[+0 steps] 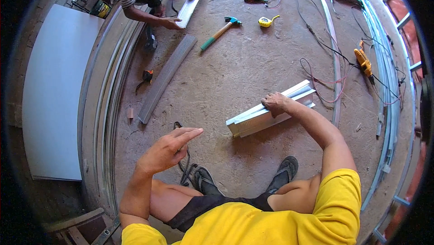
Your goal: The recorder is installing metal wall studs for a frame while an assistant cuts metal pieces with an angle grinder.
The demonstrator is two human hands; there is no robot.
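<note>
The right hand (275, 103) grips the upper edge of a bundle of silver, ribbed sheet-metal profiles (258, 125), fingers closed over it. The bundle is located over the near right part of the brown concrete floor (203, 96), inclined, with its left end nearer the person; floor contact cannot be determined. The left hand (168, 149) is raised, free of any object, fingers extended together toward the right.

On the floor, left of the bundle, lies a long grey perforated metal strip (167, 80); a black-and-orange tape measure (143, 77) is located just beside it, toward the left edge. Toward the far edge lie a green-gripped, wooden-handled hammer (218, 34) and a yellow tape measure (266, 21). A yellow-orange power drill (363, 62) lies near the right edge. At the far left, a co-worker's two hands (169, 22) hold a long white metal channel (195, 2).
</note>
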